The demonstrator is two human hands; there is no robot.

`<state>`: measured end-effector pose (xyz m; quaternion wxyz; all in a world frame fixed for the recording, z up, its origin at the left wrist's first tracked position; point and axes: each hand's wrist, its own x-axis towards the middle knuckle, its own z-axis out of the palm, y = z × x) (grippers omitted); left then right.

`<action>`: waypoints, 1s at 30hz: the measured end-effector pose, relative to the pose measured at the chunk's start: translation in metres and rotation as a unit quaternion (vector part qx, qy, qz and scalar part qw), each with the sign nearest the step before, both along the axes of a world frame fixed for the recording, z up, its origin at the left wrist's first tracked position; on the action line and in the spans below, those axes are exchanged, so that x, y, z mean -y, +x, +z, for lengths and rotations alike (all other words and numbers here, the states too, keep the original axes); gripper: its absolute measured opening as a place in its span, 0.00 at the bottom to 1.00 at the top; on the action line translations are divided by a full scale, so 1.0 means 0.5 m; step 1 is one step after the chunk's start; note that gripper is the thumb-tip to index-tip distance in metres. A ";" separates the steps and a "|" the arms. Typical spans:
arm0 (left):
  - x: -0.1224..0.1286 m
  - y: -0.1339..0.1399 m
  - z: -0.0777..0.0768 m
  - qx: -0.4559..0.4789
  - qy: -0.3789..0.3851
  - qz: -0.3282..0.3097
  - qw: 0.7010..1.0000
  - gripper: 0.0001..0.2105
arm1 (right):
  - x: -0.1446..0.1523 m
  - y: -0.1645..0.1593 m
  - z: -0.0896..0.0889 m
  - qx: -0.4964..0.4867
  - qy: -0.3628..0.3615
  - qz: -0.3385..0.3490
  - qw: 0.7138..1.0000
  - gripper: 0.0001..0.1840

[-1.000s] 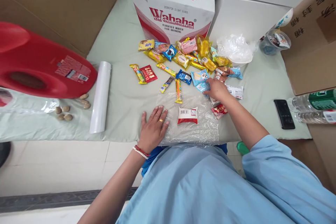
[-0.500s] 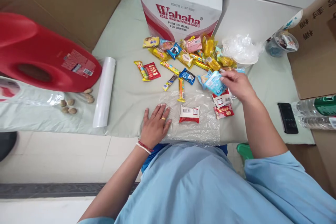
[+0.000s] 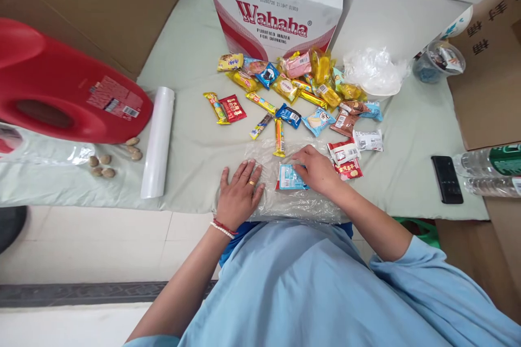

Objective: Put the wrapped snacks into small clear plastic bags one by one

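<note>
My left hand (image 3: 240, 194) lies flat with fingers spread on the left edge of a clear plastic bag (image 3: 268, 203) on the cloth. My right hand (image 3: 319, 169) pinches the right end of a light-blue snack packet (image 3: 290, 178). That packet lies on top of a red-and-white snack packet (image 3: 279, 184), which is mostly hidden under it. Just beyond my right hand are a red-and-white packet (image 3: 342, 149), a red packet (image 3: 348, 169) and a white packet (image 3: 368, 140). A blue-and-white wafer packet (image 3: 318, 120) and a yellow stick snack (image 3: 279, 138) lie farther back.
A pile of wrapped snacks (image 3: 285, 87) sits before the Wahaha carton (image 3: 277, 16). To the left are a plastic film roll (image 3: 158, 143), a red jug (image 3: 73, 87) and several nuts (image 3: 105, 159). A phone (image 3: 446, 179) and bottles (image 3: 488, 165) lie to the right.
My right hand has moved left and toward me, bringing the light-blue packet from beside the pile onto the red-and-white packet on the plastic. My left hand has stayed in place.
</note>
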<state>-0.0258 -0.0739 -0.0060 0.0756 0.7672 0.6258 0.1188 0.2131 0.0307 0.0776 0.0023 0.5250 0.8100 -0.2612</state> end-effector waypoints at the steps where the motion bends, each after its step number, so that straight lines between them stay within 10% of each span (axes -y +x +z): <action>1: 0.000 0.000 0.000 0.002 0.001 0.000 1.000 0.25 | 0.007 0.003 0.001 -0.014 0.012 0.003 1.000 0.18; 12: 0.019 -0.024 -0.003 0.085 0.082 -0.014 0.993 0.29 | 0.058 0.020 -0.038 -0.055 0.048 0.064 0.995 0.19; 16: 0.087 -0.050 -0.001 0.135 0.142 -0.156 0.968 0.30 | 0.088 0.122 -0.021 -0.199 0.098 0.105 0.969 0.10; 20: 0.141 -0.062 -0.027 0.098 0.121 -0.280 0.947 0.20 | 0.151 0.228 -0.032 -0.140 0.026 0.246 0.959 0.18; 25: 0.131 -0.050 -0.055 0.093 0.147 -0.251 0.952 0.15 | 0.198 0.267 -0.098 -0.095 0.061 0.203 0.973 0.16; 30: 0.088 -0.043 0.003 0.252 0.018 -0.168 0.953 0.07 | 0.150 0.256 -0.070 -0.207 -0.006 0.153 0.966 0.14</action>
